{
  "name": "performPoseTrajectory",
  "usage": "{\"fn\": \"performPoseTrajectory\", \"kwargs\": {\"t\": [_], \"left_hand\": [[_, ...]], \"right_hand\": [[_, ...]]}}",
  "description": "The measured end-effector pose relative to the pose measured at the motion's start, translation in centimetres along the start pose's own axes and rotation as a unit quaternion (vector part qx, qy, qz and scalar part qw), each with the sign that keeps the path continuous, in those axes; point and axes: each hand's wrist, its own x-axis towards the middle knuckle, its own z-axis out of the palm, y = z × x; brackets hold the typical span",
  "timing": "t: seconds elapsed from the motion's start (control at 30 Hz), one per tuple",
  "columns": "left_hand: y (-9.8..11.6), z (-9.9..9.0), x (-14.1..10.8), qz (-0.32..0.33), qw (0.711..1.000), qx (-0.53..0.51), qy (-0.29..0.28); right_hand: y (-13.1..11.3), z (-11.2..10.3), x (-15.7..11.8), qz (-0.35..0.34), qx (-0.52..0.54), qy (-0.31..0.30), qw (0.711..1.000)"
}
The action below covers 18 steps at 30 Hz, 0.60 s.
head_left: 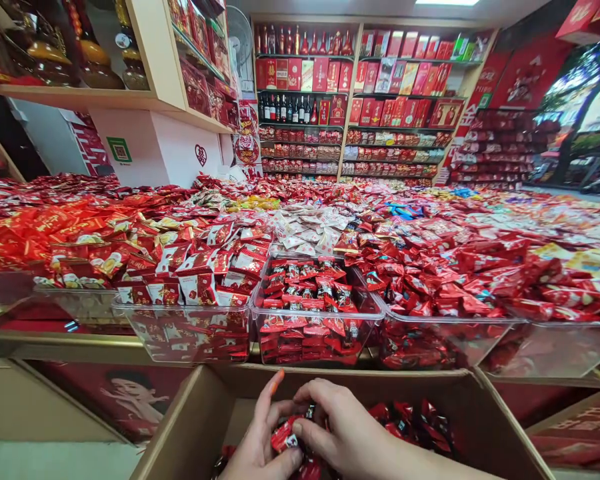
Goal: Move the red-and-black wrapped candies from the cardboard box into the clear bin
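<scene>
Over an opened cardboard box (pixel 195 413), my two hands meet around a few small red-wrapped candies (pixel 285 435). My left hand (pixel 263 437) cups them from the left, one finger pointing up and the thumb below. From the right, my right hand (pixel 337 420) curls over, with thumb and fingers closed on the same candies. More red-and-black candies (pixel 415 423) lie inside the box, partly hidden by my right forearm. Just beyond the box stands a clear plastic bin (pixel 320 312) with rows of matching candies, its front partly unfilled at the top.
Clear bins of red-and-white packets (pixel 197 283) and red twisted candies (pixel 430 287) flank the middle bin. White packets (pixel 307 230) lie behind it. A wooden shelf unit (pixel 359 100) with bottles and gift boxes stands at the back. A cabinet (pixel 165 103) overhangs the left.
</scene>
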Motion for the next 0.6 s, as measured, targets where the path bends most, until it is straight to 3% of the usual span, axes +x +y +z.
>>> {"fn": "performPoseTrajectory", "kwargs": {"t": [0.13, 0.27, 0.4, 0.53, 0.6], "left_hand": [[0.0, 0.2, -0.2, -0.001, 0.999, 0.000, -0.036], [-0.3, 0.2, -0.4, 0.022, 0.999, -0.006, -0.023], [-0.3, 0.4, -0.5, 0.047, 0.998, -0.025, -0.035], [-0.2, 0.3, -0.5, 0.095, 0.995, -0.034, -0.023], [-0.4, -0.1, -0.3, 0.066, 0.998, 0.014, -0.011]], "right_hand": [[1.0, 0.2, 0.3, 0.061, 0.101, -0.078, 0.990], [1.9, 1.6, 0.5, 0.113, 0.154, -0.048, 0.980], [0.7, 1.6, 0.7, 0.151, 0.279, -0.100, 0.943], [-2.5, -1.8, 0.8, 0.080, 0.292, -0.071, 0.950], [-4.6, -4.9, 1.7, 0.011, 0.300, -0.013, 0.954]]}}
